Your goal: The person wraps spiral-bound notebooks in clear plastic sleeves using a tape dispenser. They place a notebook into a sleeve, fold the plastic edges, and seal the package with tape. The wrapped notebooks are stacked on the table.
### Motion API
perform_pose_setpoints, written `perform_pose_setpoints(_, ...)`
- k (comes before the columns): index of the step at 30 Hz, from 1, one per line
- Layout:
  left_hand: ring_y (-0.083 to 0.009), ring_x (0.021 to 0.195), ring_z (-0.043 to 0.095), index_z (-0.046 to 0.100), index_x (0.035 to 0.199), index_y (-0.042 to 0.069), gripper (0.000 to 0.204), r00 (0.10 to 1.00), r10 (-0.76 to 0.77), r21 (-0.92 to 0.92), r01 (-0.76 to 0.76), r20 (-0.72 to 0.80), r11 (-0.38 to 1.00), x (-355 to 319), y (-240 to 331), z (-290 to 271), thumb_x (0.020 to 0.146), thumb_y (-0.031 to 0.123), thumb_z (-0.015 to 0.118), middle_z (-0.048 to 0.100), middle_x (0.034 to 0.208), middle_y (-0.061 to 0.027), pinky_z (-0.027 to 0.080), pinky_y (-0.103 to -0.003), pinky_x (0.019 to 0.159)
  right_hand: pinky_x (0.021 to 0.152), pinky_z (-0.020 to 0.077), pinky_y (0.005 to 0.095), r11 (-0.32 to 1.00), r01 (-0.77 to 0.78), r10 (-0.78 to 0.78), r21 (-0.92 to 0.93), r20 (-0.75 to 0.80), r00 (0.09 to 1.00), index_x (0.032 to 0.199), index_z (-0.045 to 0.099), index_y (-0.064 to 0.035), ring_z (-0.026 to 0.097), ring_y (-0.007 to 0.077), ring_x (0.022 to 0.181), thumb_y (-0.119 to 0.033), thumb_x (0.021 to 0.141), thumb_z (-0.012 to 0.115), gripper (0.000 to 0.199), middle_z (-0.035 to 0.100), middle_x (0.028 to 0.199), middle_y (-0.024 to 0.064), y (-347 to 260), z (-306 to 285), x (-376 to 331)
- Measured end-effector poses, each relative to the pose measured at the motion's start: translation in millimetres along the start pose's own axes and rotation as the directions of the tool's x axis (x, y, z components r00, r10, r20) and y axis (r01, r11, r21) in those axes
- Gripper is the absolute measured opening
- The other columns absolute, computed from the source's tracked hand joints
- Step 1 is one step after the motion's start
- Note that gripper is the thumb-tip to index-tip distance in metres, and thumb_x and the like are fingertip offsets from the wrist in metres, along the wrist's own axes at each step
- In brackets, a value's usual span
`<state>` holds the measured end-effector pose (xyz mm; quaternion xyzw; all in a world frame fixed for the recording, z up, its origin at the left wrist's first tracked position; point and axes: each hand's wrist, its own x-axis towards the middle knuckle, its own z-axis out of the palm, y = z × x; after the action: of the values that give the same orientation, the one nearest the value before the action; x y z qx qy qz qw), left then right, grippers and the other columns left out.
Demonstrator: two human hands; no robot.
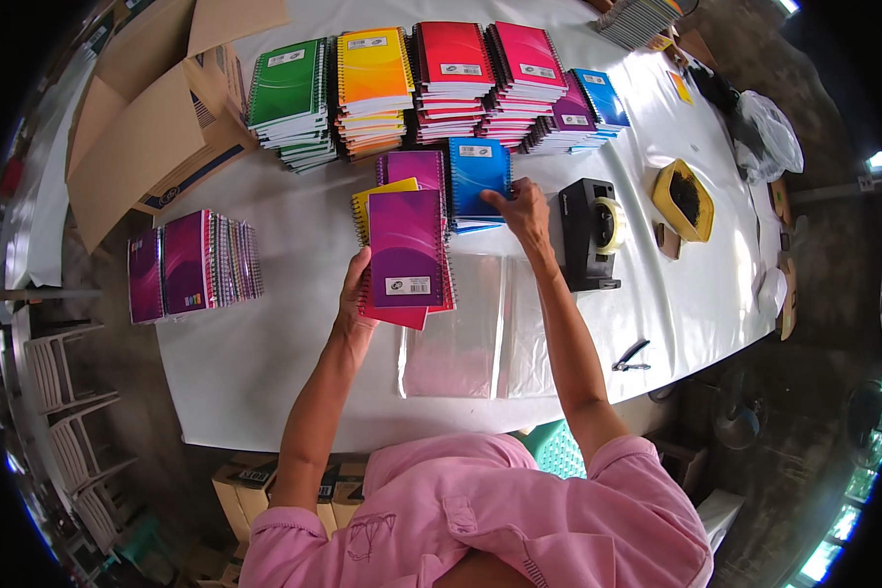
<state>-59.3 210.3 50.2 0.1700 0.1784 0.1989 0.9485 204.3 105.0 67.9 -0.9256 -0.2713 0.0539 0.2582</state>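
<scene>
My left hand (353, 299) is closed around the left side of a loose set of spiral notebooks, held over the table. A purple notebook (405, 235) tops the set. Part of a yellow notebook (398, 185) shows behind it, and a red notebook (398, 316) sticks out below. My right hand (526, 214) pinches the right edge of a blue notebook (477, 171), thumb on its cover; its fingers are partly hidden. This notebook lies on a low blue pile, beside another purple notebook (414, 169). Clear plastic sleeves (451, 353) lie flat between my forearms.
Notebook piles in green (289, 83), yellow (372, 69), red (451, 49) and pink (524, 54) line the far side. Wrapped notebooks (186, 265) and an open cardboard box (157, 147) are left. Rightward are a tape dispenser (583, 240), a yellow tub (669, 208) and snips (633, 357).
</scene>
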Motion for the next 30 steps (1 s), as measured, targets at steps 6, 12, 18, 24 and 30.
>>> perform_pose_setpoints(6, -0.0198, 0.099, 0.063, 0.058, 0.119, 0.004, 0.050, 0.997, 0.058, -0.003, -0.058, -0.056, 0.998, 19, 0, -8, 0.084, 0.038, 0.069, 0.065, 0.109, -0.0083, 0.052, -0.035, 0.089, 0.068, 0.0491, 0.0465, 0.998, -0.039, 0.034, -0.045, -0.108, 0.994, 0.085, 0.064, 0.0009, 0.064, 0.0394, 0.073, -0.029, 0.072, 0.079, 0.036, 0.066, 0.078, 0.0215, -9, -39, -1)
perform_pose_setpoints(12, -0.0217, 0.108, 0.060, 0.053, 0.125, 0.004, 0.061, 0.998, 0.064, -0.089, -0.065, -0.007, 0.994, 32, -12, -19, 0.083, 0.045, 0.070, 0.062, 0.118, -0.0100, 0.051, -0.038, 0.093, 0.062, 0.0458, 0.0261, 0.516, -0.395, 0.084, 0.760, 0.414, 0.906, 0.088, 0.062, 0.0067, 0.060, 0.0161, 0.065, -0.017, 0.078, 0.075, 0.029, 0.065, 0.076, 0.0076, -45, -113, -43)
perform_pose_setpoints(18, -0.0250, 0.114, 0.058, 0.049, 0.131, 0.002, 0.068, 0.998, 0.063, -0.063, -0.061, 0.031, 0.996, 46, -34, 14, 0.084, 0.046, 0.069, 0.058, 0.126, -0.0130, 0.047, -0.041, 0.098, 0.074, 0.0491, 0.0407, 0.934, 0.251, -0.268, 0.253, 0.035, 0.963, 0.095, 0.058, -0.0036, 0.061, 0.0319, 0.087, -0.018, 0.080, 0.074, 0.027, 0.060, 0.093, 0.0161, -51, -81, -75)
perform_pose_setpoints(24, -0.0295, 0.114, 0.057, 0.046, 0.135, 0.002, 0.068, 0.993, 0.006, -0.133, 0.009, 0.114, 0.991, 65, -53, 5, 0.089, 0.051, 0.059, 0.055, 0.131, -0.0165, 0.048, -0.047, 0.096, 0.077, 0.0486, 0.0492, 0.988, -0.053, -0.043, -0.145, -0.587, 0.809, 0.099, 0.056, 0.0016, 0.058, 0.0411, 0.094, -0.044, 0.074, 0.078, 0.057, 0.057, 0.099, 0.0228, 64, -91, 143)
perform_pose_setpoints(30, -0.0284, 0.112, 0.059, 0.047, 0.134, 0.003, 0.067, 0.991, 0.014, -0.135, 0.005, 0.136, 0.991, 71, -57, -8, 0.089, 0.049, 0.061, 0.057, 0.128, -0.0160, 0.049, -0.045, 0.095, 0.092, 0.0444, 0.0519, 0.936, -0.282, 0.194, -0.210, -0.359, 0.913, 0.106, 0.063, 0.0006, 0.050, 0.0416, 0.116, -0.050, 0.063, 0.082, 0.070, 0.052, 0.119, 0.0239, 103, -111, 222)
